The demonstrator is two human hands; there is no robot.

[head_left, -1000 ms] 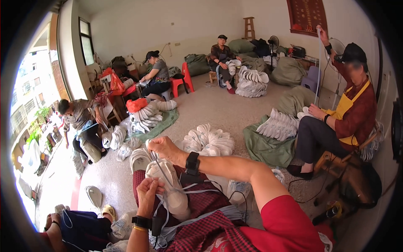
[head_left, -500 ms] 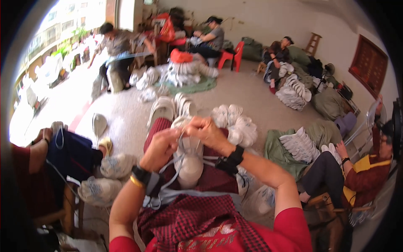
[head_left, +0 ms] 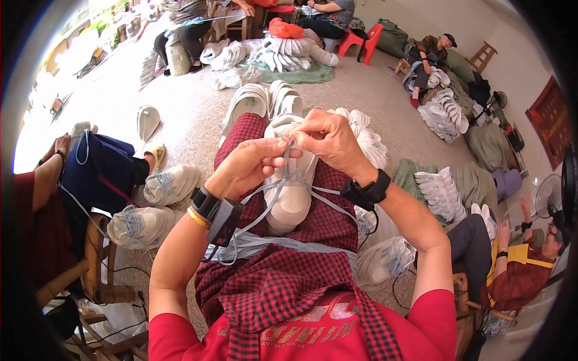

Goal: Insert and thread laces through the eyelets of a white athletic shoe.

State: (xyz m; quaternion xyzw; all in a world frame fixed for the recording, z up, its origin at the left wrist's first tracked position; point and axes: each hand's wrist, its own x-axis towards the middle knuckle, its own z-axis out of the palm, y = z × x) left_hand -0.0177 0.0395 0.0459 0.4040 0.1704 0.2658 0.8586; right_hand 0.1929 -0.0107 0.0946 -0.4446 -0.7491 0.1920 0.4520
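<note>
A white sneaker (head_left: 290,207) rests on my lap over a red-and-black checked apron, its toe toward me. Just above its tongue, my left hand (head_left: 256,161) pinches a grey-blue shoelace (head_left: 289,144) between thumb and finger. My right hand (head_left: 332,141) meets it there, fingertips closed on the same lace. More of the lace hangs in loose loops over the shoe's front and out to both sides. Across my lap lies a bundle of grey-blue laces (head_left: 253,245). The exact tip of the lace is partly hidden by my fingers.
White shoes stand beyond my knees (head_left: 248,99). Laced sneakers (head_left: 174,183) lie at my left, another sneaker (head_left: 385,262) at my right. People sit working to both sides and at the back, near a red chair (head_left: 361,43) and a shoe pile (head_left: 283,54).
The view has tilted downward, so the shoe and lap show more fully. My left fingers have opened out somewhat from a tighter curl; both hands stay together at the lace.
</note>
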